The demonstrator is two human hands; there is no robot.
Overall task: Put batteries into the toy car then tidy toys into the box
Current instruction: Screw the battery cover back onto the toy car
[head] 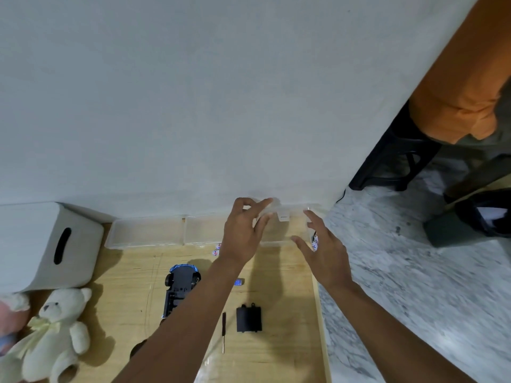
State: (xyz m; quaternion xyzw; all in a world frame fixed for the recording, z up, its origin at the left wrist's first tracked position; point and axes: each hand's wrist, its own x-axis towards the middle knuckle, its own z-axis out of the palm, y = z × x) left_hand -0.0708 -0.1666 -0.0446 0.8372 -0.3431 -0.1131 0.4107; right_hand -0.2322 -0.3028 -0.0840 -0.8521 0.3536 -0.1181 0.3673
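The blue toy car (179,288) lies upside down on the wooden board, its black underside up and its battery bay uncovered. The black battery cover (249,319) and a small screwdriver (223,331) lie to its right. Small batteries (217,250) lie near the clear plastic box (201,230) by the wall, and a blue one (239,281) sits beside my left wrist. My left hand (243,233) reaches over the box, its fingertips touching the far rim next to a white latch (283,214). My right hand (323,252) hovers at the box's right end with fingers straight, holding nothing.
A white storage box (47,244) with a handle slot stands at the left. A cream teddy bear (55,333) and a pink plush (11,313) lie in front of it. The board's right edge (320,313) meets marble floor. A black stool (398,161) and a person stand at the far right.
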